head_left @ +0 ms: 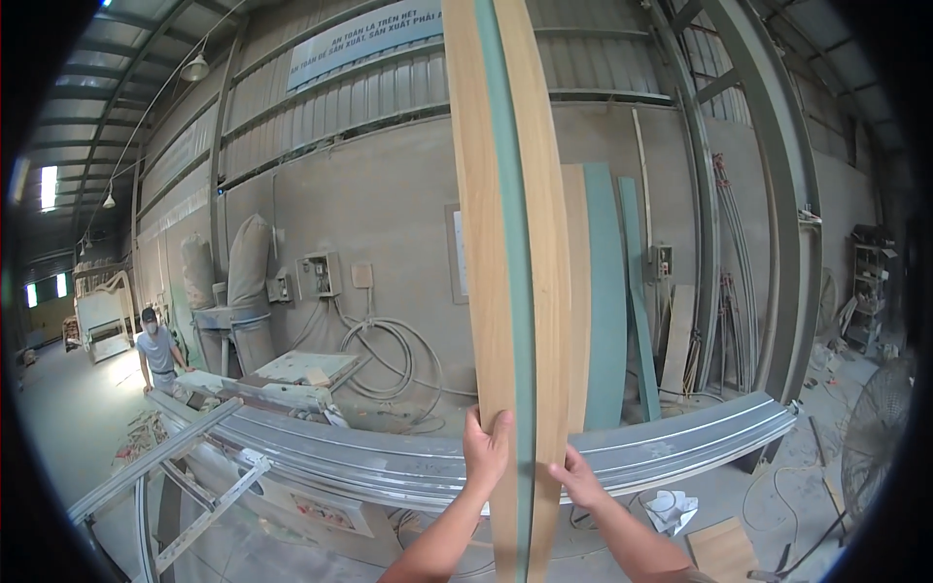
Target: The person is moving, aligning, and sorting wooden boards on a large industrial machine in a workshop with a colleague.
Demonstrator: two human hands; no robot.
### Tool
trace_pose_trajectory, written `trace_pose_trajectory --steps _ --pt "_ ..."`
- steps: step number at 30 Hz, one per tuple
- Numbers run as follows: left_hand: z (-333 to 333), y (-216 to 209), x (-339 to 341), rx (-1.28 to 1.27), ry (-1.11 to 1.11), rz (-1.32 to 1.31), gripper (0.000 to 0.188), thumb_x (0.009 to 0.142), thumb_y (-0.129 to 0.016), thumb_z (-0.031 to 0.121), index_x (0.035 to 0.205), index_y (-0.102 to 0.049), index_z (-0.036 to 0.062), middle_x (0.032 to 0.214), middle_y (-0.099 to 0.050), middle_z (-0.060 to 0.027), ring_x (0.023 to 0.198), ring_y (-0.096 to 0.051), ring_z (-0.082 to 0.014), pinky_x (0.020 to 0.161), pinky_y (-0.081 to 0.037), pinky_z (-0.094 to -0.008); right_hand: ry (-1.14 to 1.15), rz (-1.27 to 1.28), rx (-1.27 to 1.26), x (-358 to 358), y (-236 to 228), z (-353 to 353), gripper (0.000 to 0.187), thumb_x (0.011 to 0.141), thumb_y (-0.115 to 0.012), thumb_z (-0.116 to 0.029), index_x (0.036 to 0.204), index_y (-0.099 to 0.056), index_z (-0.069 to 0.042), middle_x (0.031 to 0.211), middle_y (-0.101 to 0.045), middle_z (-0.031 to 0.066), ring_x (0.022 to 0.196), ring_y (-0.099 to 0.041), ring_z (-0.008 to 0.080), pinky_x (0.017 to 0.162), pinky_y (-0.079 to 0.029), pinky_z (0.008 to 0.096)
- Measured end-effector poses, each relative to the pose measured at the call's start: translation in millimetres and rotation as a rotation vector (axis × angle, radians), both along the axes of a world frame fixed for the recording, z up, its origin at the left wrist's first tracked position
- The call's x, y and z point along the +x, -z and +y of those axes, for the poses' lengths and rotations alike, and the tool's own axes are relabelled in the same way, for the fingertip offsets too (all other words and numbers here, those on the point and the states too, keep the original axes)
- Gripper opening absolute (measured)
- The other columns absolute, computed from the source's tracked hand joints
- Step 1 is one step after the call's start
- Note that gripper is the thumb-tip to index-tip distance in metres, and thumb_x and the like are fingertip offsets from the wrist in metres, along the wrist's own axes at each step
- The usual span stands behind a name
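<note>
Two long wooden boards stand upright and side by side in front of me, running past the top and bottom of the view. Along the left board [483,223] a green strip faces the right board [546,262], and a narrow dark gap shows between them. My left hand [486,452] is closed on the left board's outer edge, thumb on its face. On the other side, my right hand [581,478] grips the right board's outer edge low down. The boards' lower ends are out of view.
A long grey metal bed with rails [389,457] crosses behind the boards, joined by a metal frame [209,500] at left. Green panels [604,291] lean on the wall. A co-worker [155,352] stands far left. A fan [880,437], cables and a loose board [721,549] lie right.
</note>
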State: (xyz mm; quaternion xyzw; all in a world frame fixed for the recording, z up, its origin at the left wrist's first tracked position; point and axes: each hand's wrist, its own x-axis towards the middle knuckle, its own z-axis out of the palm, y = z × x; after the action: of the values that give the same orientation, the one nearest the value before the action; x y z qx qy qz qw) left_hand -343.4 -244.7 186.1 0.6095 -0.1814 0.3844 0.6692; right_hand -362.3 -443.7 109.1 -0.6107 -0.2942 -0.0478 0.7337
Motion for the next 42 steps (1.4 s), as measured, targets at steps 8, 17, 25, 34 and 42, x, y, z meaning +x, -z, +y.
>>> trace_pose_trajectory --steps 8,17,25,34,42 --pt "-38.0 -7.2 -41.2 0.037 -0.148 0.037 0.070 0.097 -0.080 0.057 0.124 -0.059 -0.0047 0.105 -0.075 -0.0184 0.101 -0.073 -0.0268 0.088 -0.056 -0.0401 0.248 0.002 0.063 -18.3 9.3 -6.6 0.042 0.102 -0.081 -0.029 0.129 -0.070 -0.001 0.115 -0.076 0.0026 0.104 -0.067 0.0091 0.092 -0.055 0.0308" --pt "-41.5 3.3 -135.5 0.010 -0.185 -0.020 0.070 0.098 -0.079 0.058 0.121 -0.058 -0.0048 0.107 -0.074 -0.0198 0.100 -0.073 -0.0282 0.090 -0.055 -0.0414 0.127 -0.031 0.037 -106.5 2.8 -14.7 0.049 0.103 -0.078 -0.037 0.134 -0.067 -0.001 0.117 -0.074 0.0019 0.105 -0.064 0.0091 0.093 -0.055 0.0312" --pt "-22.4 -9.3 -298.6 0.136 -0.152 0.035 0.076 0.101 -0.075 0.056 0.138 -0.052 -0.0062 0.127 -0.069 -0.0261 0.119 -0.069 -0.0360 0.102 -0.052 -0.0438 0.404 -0.134 -0.070 -265.6 -67.5 5.6 0.053 0.104 -0.076 -0.037 0.139 -0.064 0.001 0.124 -0.074 0.0109 0.115 -0.068 0.0169 0.100 -0.056 0.0367" --pt "-29.5 -211.7 -548.1 0.130 -0.228 -0.214 0.075 0.095 -0.082 0.056 0.132 -0.053 -0.0020 0.120 -0.072 -0.0210 0.111 -0.072 -0.0334 0.096 -0.054 -0.0442 0.474 -0.322 0.036 -485.1 -132.7 15.2 0.059 0.098 -0.085 -0.034 0.140 -0.062 -0.001 0.125 -0.074 0.0104 0.115 -0.069 0.0178 0.101 -0.055 0.0362" --pt "-32.8 -274.0 -707.3 0.145 -0.174 -0.416 0.075 0.098 -0.079 0.056 0.133 -0.053 -0.0042 0.117 -0.072 -0.0187 0.108 -0.072 -0.0265 0.096 -0.054 -0.0398 0.436 -0.293 0.064 -644.3 -161.6 9.8 0.052 0.100 -0.081 -0.031 0.137 -0.062 0.000 0.123 -0.073 0.0096 0.114 -0.067 0.0160 0.100 -0.054 0.0359"
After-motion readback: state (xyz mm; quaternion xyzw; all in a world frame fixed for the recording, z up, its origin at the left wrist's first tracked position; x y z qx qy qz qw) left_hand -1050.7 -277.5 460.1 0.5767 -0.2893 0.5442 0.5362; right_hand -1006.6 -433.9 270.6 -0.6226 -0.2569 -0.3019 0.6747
